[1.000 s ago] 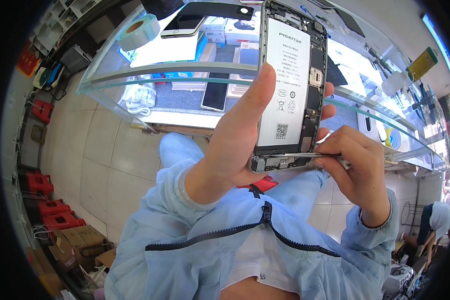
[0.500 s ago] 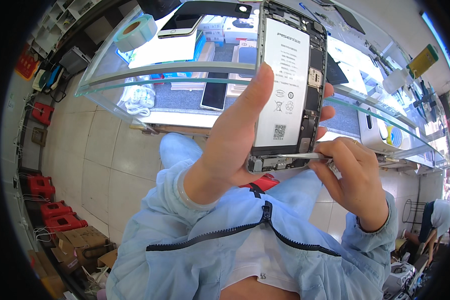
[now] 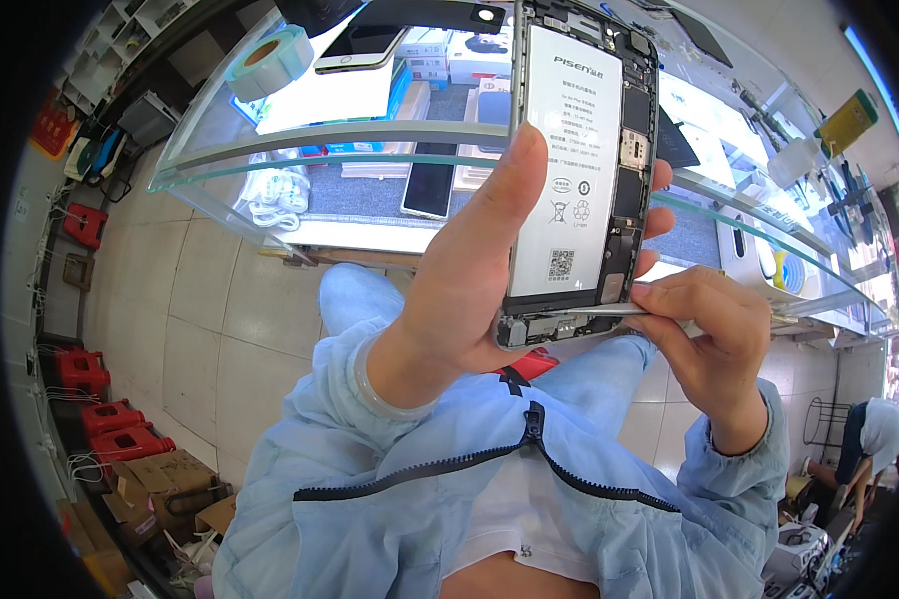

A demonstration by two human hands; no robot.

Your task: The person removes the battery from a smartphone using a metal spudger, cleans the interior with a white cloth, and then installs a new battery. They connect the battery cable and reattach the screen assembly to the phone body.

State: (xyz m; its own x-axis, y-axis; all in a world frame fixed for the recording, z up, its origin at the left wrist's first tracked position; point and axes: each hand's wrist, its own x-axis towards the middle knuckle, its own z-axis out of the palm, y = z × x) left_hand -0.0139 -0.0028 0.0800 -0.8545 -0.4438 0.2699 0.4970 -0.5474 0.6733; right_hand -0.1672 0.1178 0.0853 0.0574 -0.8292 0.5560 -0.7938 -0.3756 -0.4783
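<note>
In the head view my left hand (image 3: 459,270) grips an opened smartphone (image 3: 629,100) upright, thumb along its left edge, fingertips showing past its right edge. A long white battery (image 3: 569,150) lies in the phone beside dark circuit boards and small metal parts. My right hand (image 3: 709,329) pinches a thin silver metal tool (image 3: 604,309), which lies across the phone's lower end just below the battery; I cannot make out exactly where its tip touches. Behind the phone stands a glass display counter (image 3: 350,140).
On the counter are a tape roll (image 3: 268,62), another phone (image 3: 360,48) and a bottle (image 3: 844,125). Inside it are boxes and white cables (image 3: 275,195). Red cases (image 3: 120,441) and cardboard boxes (image 3: 170,484) line the left floor. Another person (image 3: 864,444) bends at the lower right.
The phone stays in my left hand with little movement. My right hand and the tool shifted slightly left, then back right, with small changes in the finger bend.
</note>
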